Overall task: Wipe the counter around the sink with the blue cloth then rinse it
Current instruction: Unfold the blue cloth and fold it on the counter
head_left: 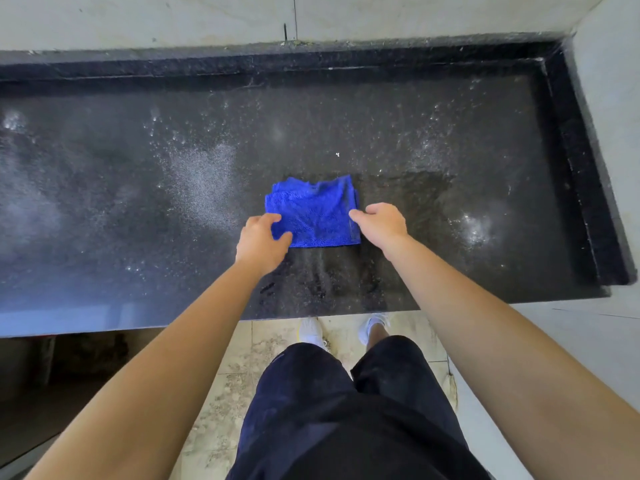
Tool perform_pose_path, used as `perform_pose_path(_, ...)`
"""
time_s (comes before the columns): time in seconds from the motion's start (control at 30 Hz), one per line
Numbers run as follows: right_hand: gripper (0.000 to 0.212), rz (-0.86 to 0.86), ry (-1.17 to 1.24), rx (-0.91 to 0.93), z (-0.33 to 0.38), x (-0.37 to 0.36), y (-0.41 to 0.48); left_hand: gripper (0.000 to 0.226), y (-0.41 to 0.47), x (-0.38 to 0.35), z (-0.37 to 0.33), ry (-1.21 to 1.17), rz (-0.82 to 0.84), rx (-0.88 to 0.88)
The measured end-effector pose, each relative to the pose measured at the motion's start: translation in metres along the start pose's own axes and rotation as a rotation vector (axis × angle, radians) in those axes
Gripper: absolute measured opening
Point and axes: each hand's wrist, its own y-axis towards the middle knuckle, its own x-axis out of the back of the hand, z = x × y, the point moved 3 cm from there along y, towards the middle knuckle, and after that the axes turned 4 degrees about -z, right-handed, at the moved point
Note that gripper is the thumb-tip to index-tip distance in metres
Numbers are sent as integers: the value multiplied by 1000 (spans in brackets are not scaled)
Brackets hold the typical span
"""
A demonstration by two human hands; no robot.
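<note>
A folded blue cloth (313, 213) lies flat on the dark speckled counter (138, 209), near its front edge. My left hand (261, 239) pinches the cloth's near left corner between thumb and fingers. On the cloth's right edge, my right hand (379, 223) has its curled fingers and thumb gripping the fabric. The counter around and in front of the cloth looks darker and wet. No sink shows in this view.
A raised black rim (575, 161) borders the counter at the back and right, against pale walls (609, 91). Whitish dusty patches (204, 174) mark the counter left and right of the cloth. Below the front edge are the tiled floor (242, 375) and my legs.
</note>
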Motion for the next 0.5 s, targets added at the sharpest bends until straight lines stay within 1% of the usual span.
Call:
perform_pose_path(0.07,22,19,-62,34,-7,-8,-3,50,-6,-10,5,70,14,-27)
perform_pose_path(0.1,28,25,-69,43,-10,-11,-4,49,-9,-14,6,86,11,-32)
perform_pose_path(0.13,40,27,-74,49,-13,-13,-4,48,-13,-17,6,93,7,-37)
perform_pose_path(0.17,46,26,-81,59,-17,-14,-5,48,-16,-20,6,97,7,-45)
perform_pose_path(0.2,46,25,-96,67,-21,-14,-6,48,-21,-24,5,102,6,-59)
perform_pose_path(0.27,39,21,-114,82,-34,-8,-8,44,-30,-31,3,97,15,-103)
perform_pose_path(0.37,29,-8,-121,75,-57,14,-16,39,-47,-48,3,103,134,-177)
perform_pose_path(0.43,28,-8,-107,42,-78,30,-23,39,-57,-60,1,187,216,-268)
perform_pose_path(0.47,29,-1,-95,17,-89,36,-27,39,-61,-64,-1,254,221,-327)
perform_pose_path(0.5,30,4,-79,-6,-100,41,-29,38,-63,-67,-4,329,193,-406)
